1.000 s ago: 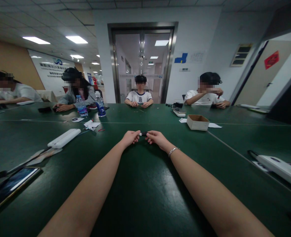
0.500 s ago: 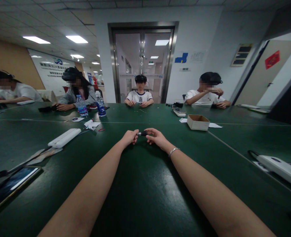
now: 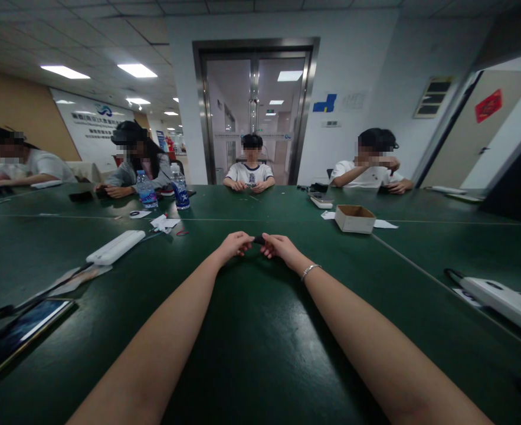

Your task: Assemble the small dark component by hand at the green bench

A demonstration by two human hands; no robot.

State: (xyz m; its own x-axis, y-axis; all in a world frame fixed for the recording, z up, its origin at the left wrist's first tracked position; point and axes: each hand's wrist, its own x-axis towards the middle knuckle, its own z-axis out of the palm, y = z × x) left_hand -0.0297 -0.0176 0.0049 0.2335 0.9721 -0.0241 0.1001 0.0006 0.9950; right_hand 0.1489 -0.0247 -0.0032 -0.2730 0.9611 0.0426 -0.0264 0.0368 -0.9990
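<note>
Head view: right hand (image 3: 280,248) grips black piece (image 3: 259,240); open box (image 3: 354,223) beyond, contents unclear.

Your dark green tabletop (image 3: 260,330), glossy and seamed, a phone (image 3: 30,332) at your near left, a long white unit (image 3: 115,248) beyond it, two labelled bottles (image 3: 180,192) standing farther off, paper scraps (image 3: 165,222) nearby, an open-topped box (image 3: 354,220) right of centre, a white power strip (image 3: 503,301) at your right.
</note>
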